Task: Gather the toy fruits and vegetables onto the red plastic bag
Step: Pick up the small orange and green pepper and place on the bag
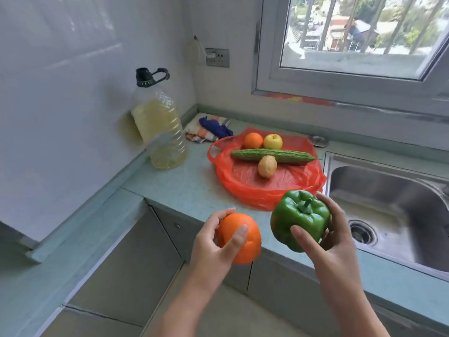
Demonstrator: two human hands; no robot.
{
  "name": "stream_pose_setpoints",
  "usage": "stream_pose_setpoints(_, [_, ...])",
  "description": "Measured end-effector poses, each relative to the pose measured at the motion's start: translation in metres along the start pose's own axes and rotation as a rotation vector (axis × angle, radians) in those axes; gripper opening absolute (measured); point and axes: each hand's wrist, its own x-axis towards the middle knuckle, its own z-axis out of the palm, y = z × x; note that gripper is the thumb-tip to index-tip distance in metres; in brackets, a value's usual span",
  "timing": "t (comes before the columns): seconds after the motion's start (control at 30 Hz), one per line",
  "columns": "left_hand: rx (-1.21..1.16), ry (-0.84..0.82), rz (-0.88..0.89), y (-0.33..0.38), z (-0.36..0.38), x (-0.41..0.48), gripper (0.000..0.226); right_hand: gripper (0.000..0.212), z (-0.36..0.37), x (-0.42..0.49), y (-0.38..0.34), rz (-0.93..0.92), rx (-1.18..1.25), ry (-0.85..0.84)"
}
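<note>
A red plastic bag (245,181) lies flat on the pale green counter. On it rest a small orange (253,140), a yellow apple (273,141), a long green bitter gourd (274,155) and a potato (267,166). My left hand (213,244) grips a large orange (245,242) above the counter's front edge. My right hand (332,242) holds a green bell pepper (300,218) just in front of the bag, stem facing up.
A big oil bottle (159,125) stands at the left by the wall. Folded cloths (209,128) lie in the corner behind the bag. A steel sink (393,207) lies right of the bag. A window (359,35) is above.
</note>
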Motion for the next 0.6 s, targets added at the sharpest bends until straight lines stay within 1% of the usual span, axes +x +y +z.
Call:
stream_pose_setpoints(0.1, [0.018, -0.017, -0.011, -0.008, 0.005, 0.027, 0.052, 0.062, -0.001, 0.023, 0.007, 0.021, -0.019, 0.032])
stream_pose_setpoints(0.3, [0.044, -0.082, -0.036, -0.030, 0.010, 0.093, 0.051, 0.066, 0.006, 0.062, 0.034, 0.083, -0.044, 0.129])
stream_pose_setpoints(0.43, [0.084, -0.202, -0.049, -0.044, 0.007, 0.153, 0.054, 0.063, 0.026, 0.102, 0.053, 0.118, -0.056, 0.226])
stream_pose_setpoints(0.53, [0.132, -0.295, -0.034, -0.051, 0.001, 0.205, 0.053, 0.068, 0.049, 0.138, 0.062, 0.133, -0.076, 0.283])
stream_pose_setpoints(0.6, [0.155, -0.319, -0.016, -0.056, 0.000, 0.239, 0.051, 0.070, 0.066, 0.162, 0.069, 0.149, -0.051, 0.325])
